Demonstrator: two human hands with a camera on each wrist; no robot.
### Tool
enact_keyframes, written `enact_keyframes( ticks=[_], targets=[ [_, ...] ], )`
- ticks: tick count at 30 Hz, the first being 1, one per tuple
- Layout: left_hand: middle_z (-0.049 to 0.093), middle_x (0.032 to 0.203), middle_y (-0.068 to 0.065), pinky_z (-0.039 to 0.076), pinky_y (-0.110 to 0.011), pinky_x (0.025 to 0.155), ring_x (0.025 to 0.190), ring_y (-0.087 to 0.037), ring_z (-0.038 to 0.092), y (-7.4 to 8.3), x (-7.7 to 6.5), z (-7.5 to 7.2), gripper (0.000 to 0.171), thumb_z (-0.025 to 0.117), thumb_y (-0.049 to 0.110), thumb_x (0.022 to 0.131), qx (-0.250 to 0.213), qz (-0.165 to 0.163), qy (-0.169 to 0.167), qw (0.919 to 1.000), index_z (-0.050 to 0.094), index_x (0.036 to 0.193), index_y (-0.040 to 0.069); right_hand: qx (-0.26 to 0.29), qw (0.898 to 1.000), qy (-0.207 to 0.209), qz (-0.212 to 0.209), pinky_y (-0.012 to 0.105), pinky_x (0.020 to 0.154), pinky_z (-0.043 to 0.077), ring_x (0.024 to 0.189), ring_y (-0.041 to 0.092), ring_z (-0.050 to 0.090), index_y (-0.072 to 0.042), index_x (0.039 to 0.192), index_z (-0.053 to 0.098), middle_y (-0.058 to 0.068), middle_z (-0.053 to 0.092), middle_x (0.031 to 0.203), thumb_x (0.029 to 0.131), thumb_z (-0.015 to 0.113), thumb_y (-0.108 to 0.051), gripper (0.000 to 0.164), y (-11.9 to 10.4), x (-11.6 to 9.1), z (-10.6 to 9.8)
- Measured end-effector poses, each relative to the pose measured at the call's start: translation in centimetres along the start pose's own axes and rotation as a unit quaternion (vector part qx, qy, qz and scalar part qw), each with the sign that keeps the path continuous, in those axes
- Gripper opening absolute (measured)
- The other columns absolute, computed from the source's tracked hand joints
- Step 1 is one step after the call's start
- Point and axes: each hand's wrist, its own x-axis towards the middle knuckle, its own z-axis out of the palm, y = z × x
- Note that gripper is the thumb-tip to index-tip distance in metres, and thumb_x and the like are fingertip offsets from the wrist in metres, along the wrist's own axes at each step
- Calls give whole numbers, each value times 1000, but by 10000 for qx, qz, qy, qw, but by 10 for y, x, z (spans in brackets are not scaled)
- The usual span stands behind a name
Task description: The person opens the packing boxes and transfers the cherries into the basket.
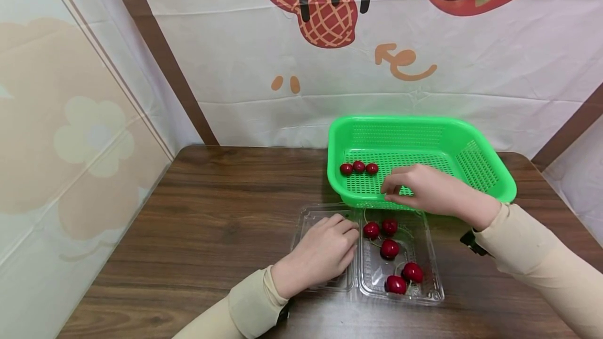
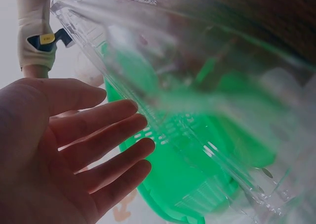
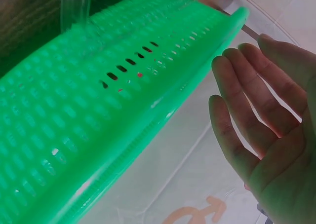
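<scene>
Green basket [image 1: 505, 184]: one, at the table's [image 1: 212, 213] far edge, toward its right corner. Three cherries [image 1: 359, 166]: in a row near the basket's left end, its wall likely stopping them rolling out. Clear box [image 1: 400, 298]: one, unfolded before the basket's near edge, presumably so its right half is reachable from above. Five cherries [image 1: 389, 249]: in that half, some stems showing. Right hand [image 1: 416, 188]: over the basket's near edge; fingers gently bent, slightly apart, nothing held. Left hand [image 1: 322, 252]: over the box's left half, perhaps to steady it; fingers loosely spread, nothing gripped; contact cannot be told.
</scene>
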Motion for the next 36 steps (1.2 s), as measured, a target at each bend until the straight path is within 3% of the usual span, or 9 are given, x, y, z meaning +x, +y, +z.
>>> enact_keyframes(
  ticks=[9, 36],
  targets=[
    [66, 101, 1, 47, -28, 73, 95, -15, 53, -1, 0, 0, 17, 55, 20, 84, 2, 7, -4, 10000, 67, 92, 12, -119, 9992, 350, -177, 26, 63, 54, 76, -1, 58, -20, 88, 68, -12, 64, 84, 82, 65, -20, 6, -7, -9, 4],
    [66, 102, 2, 47, -28, 75, 96, -15, 53, 0, 1, -2, 18, 54, 21, 85, -40, -66, -161, 9998, 68, 94, 13, 139, 9982, 367, -459, 22, 64, 54, 75, 3, 60, -18, 89, 67, -8, 66, 84, 76, 70, -12, 15, -22, -34, 31]
  ],
)
